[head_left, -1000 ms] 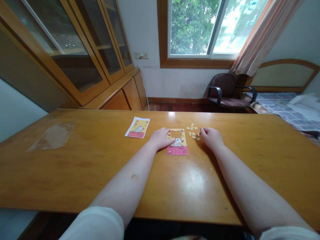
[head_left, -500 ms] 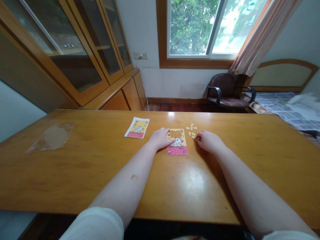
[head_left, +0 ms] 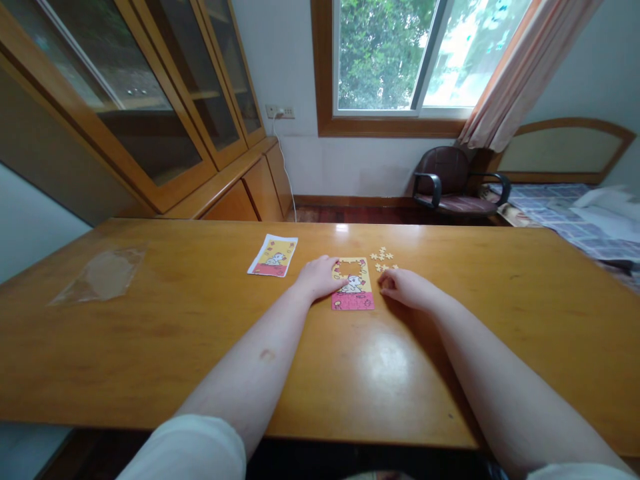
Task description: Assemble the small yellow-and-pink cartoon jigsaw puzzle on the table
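A small jigsaw puzzle (head_left: 353, 301), yellow above and pink below with a white cartoon animal, lies on the table with a gap in its upper part. My left hand (head_left: 319, 277) rests at its left edge, fingers apart and thumb lying over the picture. Just right of the puzzle, my right hand (head_left: 400, 287) is closed in a pinch, low over the table. What its fingertips hold, if anything, is too small to make out. Behind that hand lie several loose puzzle pieces (head_left: 382, 255), pale side up, some partly hidden by it.
To the left lies a picture card (head_left: 274, 255) with the same design. Farther left is a clear plastic bag (head_left: 107, 275). The wooden table (head_left: 200, 333) reaches toward a glass-door cabinet (head_left: 170, 147). An armchair (head_left: 447, 177) stands beyond the far edge.
My right hand has moved left, away from the loose pieces and closer to the puzzle's right edge, fingers still pinched. My left hand has stayed on the puzzle.
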A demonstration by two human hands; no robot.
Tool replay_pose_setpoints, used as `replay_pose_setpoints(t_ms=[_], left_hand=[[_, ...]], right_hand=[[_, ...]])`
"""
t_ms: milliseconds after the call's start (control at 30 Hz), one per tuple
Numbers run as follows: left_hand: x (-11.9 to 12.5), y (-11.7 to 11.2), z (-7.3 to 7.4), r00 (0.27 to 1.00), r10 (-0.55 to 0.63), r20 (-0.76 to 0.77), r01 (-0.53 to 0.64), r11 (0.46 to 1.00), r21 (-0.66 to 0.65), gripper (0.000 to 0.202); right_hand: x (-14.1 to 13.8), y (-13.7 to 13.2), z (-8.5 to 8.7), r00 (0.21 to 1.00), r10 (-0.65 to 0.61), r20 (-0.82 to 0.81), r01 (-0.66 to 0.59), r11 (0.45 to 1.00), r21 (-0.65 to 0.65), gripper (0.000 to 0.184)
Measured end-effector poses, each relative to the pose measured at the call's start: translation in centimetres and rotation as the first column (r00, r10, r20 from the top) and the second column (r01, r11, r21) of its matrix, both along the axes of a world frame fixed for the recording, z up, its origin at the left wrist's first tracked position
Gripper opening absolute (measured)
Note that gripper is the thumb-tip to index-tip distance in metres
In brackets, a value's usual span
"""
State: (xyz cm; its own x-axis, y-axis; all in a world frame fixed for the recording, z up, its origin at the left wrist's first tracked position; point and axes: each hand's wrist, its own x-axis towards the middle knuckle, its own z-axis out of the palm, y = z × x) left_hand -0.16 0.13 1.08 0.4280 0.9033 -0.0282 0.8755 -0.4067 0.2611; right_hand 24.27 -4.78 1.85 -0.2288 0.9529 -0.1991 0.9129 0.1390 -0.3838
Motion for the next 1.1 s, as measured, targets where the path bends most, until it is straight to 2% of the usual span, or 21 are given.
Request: replay_pose_setpoints(t_ms=[133,300,433,533,600,667,767,833,1100], left_hand=[[0.0,0.1,-0.2,1.0,0.002,0.002,-0.002,1.0,0.002,0.068],[0.0,0.2,-0.4,1.0,-0.005,0.005,0.005,1.0,0.014,0.068],[0.0,0.2,-0.5,1.0,-0.007,0.006,0.007,1.0,0.023,0.067],[0.0,0.2,-0.5,1.0,-0.008,0.01,0.007,1.0,0.026,0.067],[0.0,0.2,-0.5,1.0,-0.006,0.009,0.006,1.0,0.027,0.067],[0.0,0.1,-0.5,1.0,-0.003,0.004,0.002,1.0,0.024,0.067],[0.1,0.2,-0.5,1.0,0.003,-0.003,-0.003,1.0,0.017,0.067],[0.1,0.2,-0.5,1.0,0.005,-0.002,-0.005,1.0,0.014,0.068],[0.1,0.1,-0.3,1.0,0.005,-0.004,-0.005,1.0,0.007,0.068]], right_hand=[[-0.5,-0.2,-0.2,0.99,-0.03,-0.136,0.032,0.999,0.014,0.011],[-2.1,-0.3,-1.2,0.931,-0.116,-0.347,0.146,0.987,0.061,0.018],[-3.0,-0.2,-1.8,0.932,-0.119,-0.341,0.164,0.981,0.106,0.021],[-2.7,-0.1,-2.0,0.95,-0.083,-0.3,0.147,0.97,0.196,0.023],[-2.2,-0.1,-2.0,0.963,-0.046,-0.264,0.12,0.955,0.271,0.022],[-1.7,-0.1,-2.0,0.967,0.048,-0.25,0.034,0.95,0.312,0.022],[-1.5,-0.1,-1.9,0.929,0.245,-0.276,-0.161,0.943,0.293,0.028],[-1.6,-0.2,-1.9,0.904,0.309,-0.295,-0.23,0.934,0.273,0.033],[-1.4,0.0,-2.2,0.902,0.303,-0.307,-0.203,0.926,0.318,0.029]])
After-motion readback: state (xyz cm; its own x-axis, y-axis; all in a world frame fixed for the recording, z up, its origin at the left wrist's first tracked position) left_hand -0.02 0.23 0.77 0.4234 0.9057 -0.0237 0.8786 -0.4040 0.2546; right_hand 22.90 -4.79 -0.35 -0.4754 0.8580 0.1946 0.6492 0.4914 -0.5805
